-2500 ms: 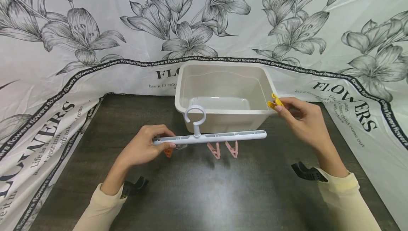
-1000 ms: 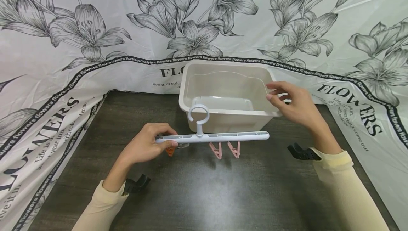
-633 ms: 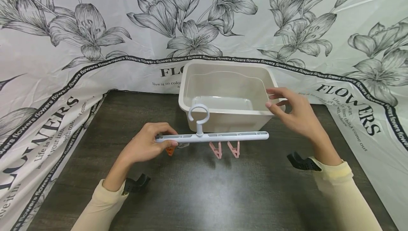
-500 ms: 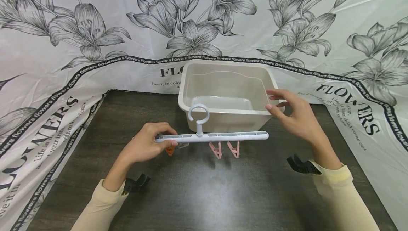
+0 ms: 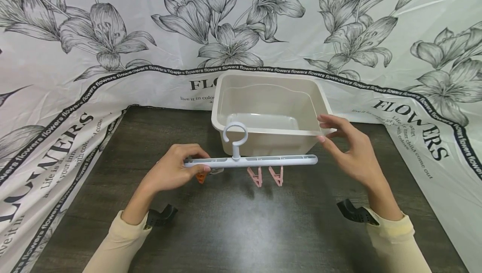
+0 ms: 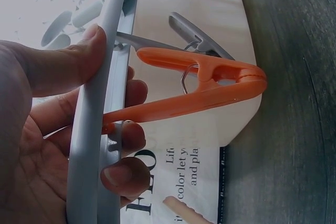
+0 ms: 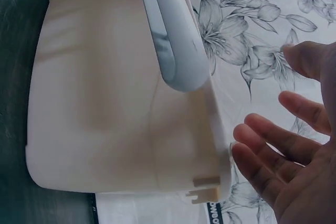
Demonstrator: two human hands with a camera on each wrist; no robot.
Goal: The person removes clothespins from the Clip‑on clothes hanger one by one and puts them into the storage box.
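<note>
Right hand point(image 5: 353, 150) lower, yellow clip gone from its grasp

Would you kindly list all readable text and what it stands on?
"FLOWERS": floral cloth, right side.
"LOWERS", creased: same cloth, left.
"Life is": cloth, below "LOWERS".
"FLO": cloth, cut off by bin.
"live it in": cloth, beside bin.
"flowers", repeated: cloth's black band.
Other small print: too blurred to read fully.
</note>
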